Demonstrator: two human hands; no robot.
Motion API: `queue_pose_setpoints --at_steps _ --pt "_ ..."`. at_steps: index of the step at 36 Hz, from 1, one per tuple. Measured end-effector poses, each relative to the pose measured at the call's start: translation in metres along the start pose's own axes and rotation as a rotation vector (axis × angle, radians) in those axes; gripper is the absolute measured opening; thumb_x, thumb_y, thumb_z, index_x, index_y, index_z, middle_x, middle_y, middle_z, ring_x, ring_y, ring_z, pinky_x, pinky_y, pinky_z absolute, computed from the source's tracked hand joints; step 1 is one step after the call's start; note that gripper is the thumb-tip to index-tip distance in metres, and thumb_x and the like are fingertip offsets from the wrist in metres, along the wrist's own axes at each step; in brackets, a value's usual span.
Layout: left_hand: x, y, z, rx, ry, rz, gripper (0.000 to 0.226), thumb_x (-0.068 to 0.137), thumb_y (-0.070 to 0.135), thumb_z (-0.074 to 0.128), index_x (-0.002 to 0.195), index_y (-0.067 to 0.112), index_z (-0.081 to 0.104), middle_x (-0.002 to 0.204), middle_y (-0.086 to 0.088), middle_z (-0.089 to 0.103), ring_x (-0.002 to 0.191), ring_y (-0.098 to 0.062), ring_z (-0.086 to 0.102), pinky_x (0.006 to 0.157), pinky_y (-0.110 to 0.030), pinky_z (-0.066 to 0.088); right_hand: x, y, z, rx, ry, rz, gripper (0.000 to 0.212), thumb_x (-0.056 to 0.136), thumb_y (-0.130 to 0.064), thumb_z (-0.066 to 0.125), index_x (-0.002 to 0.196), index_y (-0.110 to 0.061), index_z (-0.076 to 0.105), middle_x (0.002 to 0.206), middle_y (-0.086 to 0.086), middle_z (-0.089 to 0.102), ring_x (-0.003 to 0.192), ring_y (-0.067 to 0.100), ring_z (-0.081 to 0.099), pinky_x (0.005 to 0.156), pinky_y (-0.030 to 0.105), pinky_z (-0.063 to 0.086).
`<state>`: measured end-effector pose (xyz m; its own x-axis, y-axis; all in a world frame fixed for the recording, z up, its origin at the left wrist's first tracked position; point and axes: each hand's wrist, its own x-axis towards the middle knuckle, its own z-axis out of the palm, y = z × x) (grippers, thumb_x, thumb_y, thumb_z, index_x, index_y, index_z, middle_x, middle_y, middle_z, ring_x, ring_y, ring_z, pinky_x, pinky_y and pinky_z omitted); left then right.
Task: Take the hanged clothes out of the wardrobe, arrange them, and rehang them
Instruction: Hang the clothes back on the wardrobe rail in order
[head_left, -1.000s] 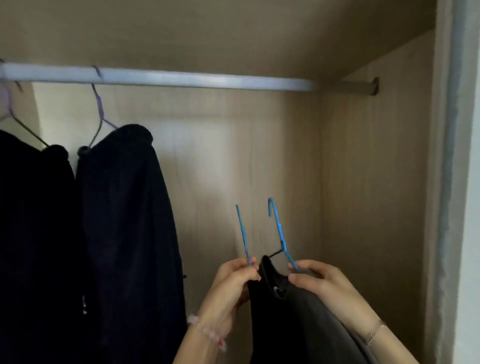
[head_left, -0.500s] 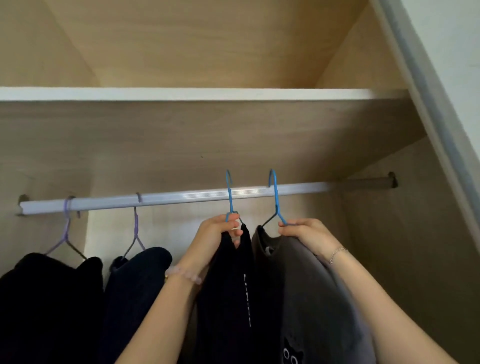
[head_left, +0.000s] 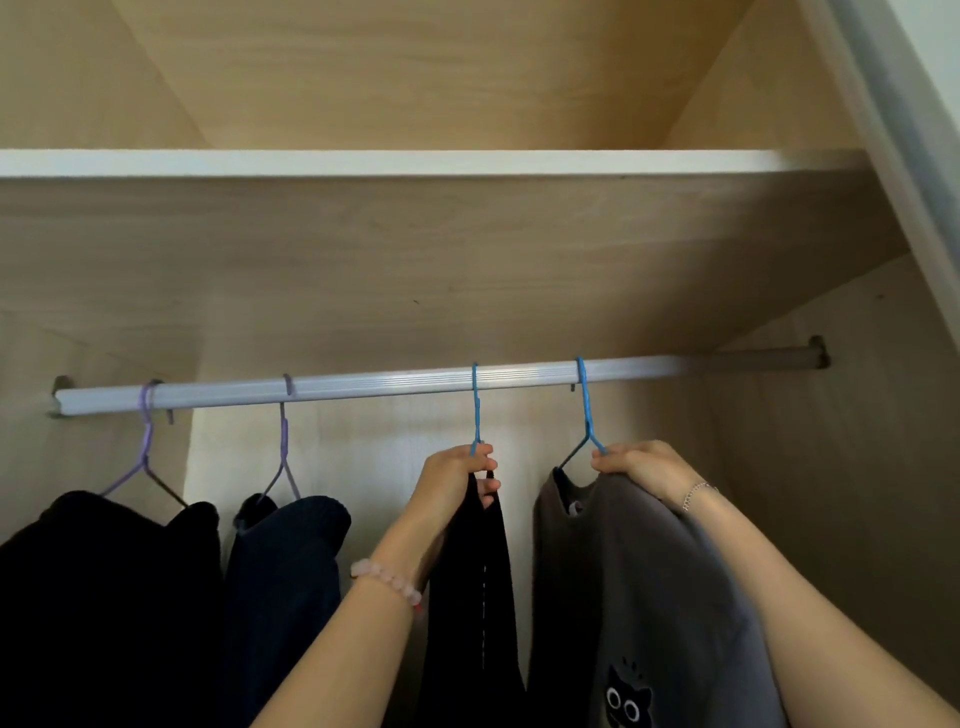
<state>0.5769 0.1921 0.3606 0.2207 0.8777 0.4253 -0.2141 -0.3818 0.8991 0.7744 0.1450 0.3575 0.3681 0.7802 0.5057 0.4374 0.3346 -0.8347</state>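
Note:
A silver rail (head_left: 395, 387) spans the wardrobe. Two blue hangers hook over it. My left hand (head_left: 457, 480) grips the neck of the left blue hanger (head_left: 475, 410), which carries a black garment (head_left: 480, 597). My right hand (head_left: 644, 465) holds the shoulder of the right blue hanger (head_left: 586, 410), under a grey shirt (head_left: 639, 597) with a cat print. Further left, two purple hangers hold a black garment (head_left: 104, 597) and a dark navy garment (head_left: 283, 571).
A white-edged shelf (head_left: 363, 162) sits above the rail. The wooden side wall (head_left: 841, 467) stands close on the right, with a bare stretch of rail (head_left: 727, 361) before it. The wardrobe frame (head_left: 904, 130) slants at the top right.
Both hands rose from below the rail with the two blue hangers, and the hooks now sit over it. The hangers have spread slightly apart along the rail.

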Motion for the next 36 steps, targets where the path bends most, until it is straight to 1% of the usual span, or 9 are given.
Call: queue_pose_setpoints --at_steps 6,10,13,17,21,26,30,33,36 --pt "-0.007 -0.014 0.007 -0.025 0.064 0.068 0.019 0.089 -0.007 0.047 0.100 0.001 0.060 0.072 -0.010 0.053 0.058 -0.019 0.048 0.053 -0.028 0.038 -0.010 -0.001 -0.014 -0.142 -0.046 -0.023 0.032 0.083 -0.009 0.067 0.113 -0.001 0.064 0.102 0.011 0.062 0.090 0.016 0.054 0.059 0.011 0.039" --pt "-0.016 -0.024 0.013 0.115 0.077 0.120 0.019 0.088 0.008 0.056 0.106 0.008 0.063 0.088 -0.007 0.059 0.076 -0.019 0.056 0.080 -0.034 0.045 -0.020 0.002 -0.020 -0.196 -0.083 -0.030 0.032 0.087 -0.013 0.062 0.117 -0.006 0.062 0.109 0.010 0.063 0.090 0.012 0.053 0.055 0.003 0.036" --pt "-0.028 -0.032 0.018 0.189 0.047 0.172 0.028 0.091 0.014 0.055 0.118 0.007 0.058 0.096 -0.007 0.057 0.091 -0.018 0.055 0.092 -0.030 0.042 -0.027 0.005 -0.021 -0.232 -0.091 -0.032 0.030 0.089 -0.015 0.059 0.117 -0.005 0.061 0.106 0.009 0.062 0.091 0.015 0.054 0.061 0.012 0.040" --pt "-0.045 -0.039 0.019 0.243 -0.027 0.200 0.022 0.092 0.011 0.052 0.114 0.010 0.056 0.108 -0.002 0.058 0.094 -0.008 0.055 0.082 -0.014 0.040 -0.033 0.012 -0.017 -0.420 -0.084 -0.095 0.024 0.091 -0.019 0.053 0.110 -0.007 0.063 0.105 0.012 0.067 0.096 0.026 0.062 0.088 0.036 0.050" --pt "-0.061 -0.051 0.016 0.293 -0.090 0.145 0.061 0.080 0.029 0.053 0.139 0.024 0.043 0.140 0.001 0.051 0.126 -0.017 0.049 0.111 -0.038 0.036 -0.042 0.018 -0.005 -0.646 -0.046 -0.137 0.025 0.093 -0.028 0.046 0.115 -0.019 0.056 0.114 0.010 0.065 0.106 0.032 0.059 0.090 0.039 0.048" --pt "-0.092 -0.061 0.011 0.316 -0.088 0.070 0.064 0.078 0.043 0.054 0.140 0.034 0.039 0.140 0.004 0.050 0.128 -0.015 0.048 0.111 -0.041 0.036 -0.067 0.025 0.007 -0.700 0.055 -0.203 0.036 0.091 -0.031 0.046 0.127 -0.028 0.045 0.122 0.008 0.059 0.112 0.034 0.055 0.090 0.040 0.048" --pt "-0.120 -0.060 -0.005 0.313 -0.113 0.121 0.052 0.088 0.025 0.059 0.137 0.028 0.042 0.135 0.007 0.052 0.121 -0.010 0.053 0.105 -0.031 0.043 -0.094 0.005 0.019 -0.675 0.254 -0.410 0.031 0.090 -0.023 0.051 0.120 -0.023 0.058 0.119 0.002 0.056 0.112 0.028 0.050 0.088 0.038 0.044" --pt "-0.142 -0.045 -0.029 0.430 -0.160 0.227 0.046 0.093 0.020 0.054 0.136 0.029 0.040 0.128 0.012 0.054 0.106 -0.002 0.056 0.090 -0.019 0.047 -0.112 -0.024 0.031 -0.503 0.197 -0.501 0.024 0.087 -0.016 0.055 0.107 -0.025 0.066 0.109 0.000 0.064 0.104 0.027 0.060 0.083 0.036 0.044" --pt "-0.164 -0.021 -0.058 0.529 -0.230 0.364 0.035 0.093 0.020 0.054 0.126 0.031 0.051 0.113 0.012 0.065 0.098 -0.007 0.065 0.091 -0.028 0.051 -0.127 -0.055 0.049 -0.363 0.090 -0.556 0.021 0.088 -0.015 0.056 0.100 -0.027 0.068 0.094 -0.005 0.068 0.094 0.019 0.065 0.079 0.030 0.044"
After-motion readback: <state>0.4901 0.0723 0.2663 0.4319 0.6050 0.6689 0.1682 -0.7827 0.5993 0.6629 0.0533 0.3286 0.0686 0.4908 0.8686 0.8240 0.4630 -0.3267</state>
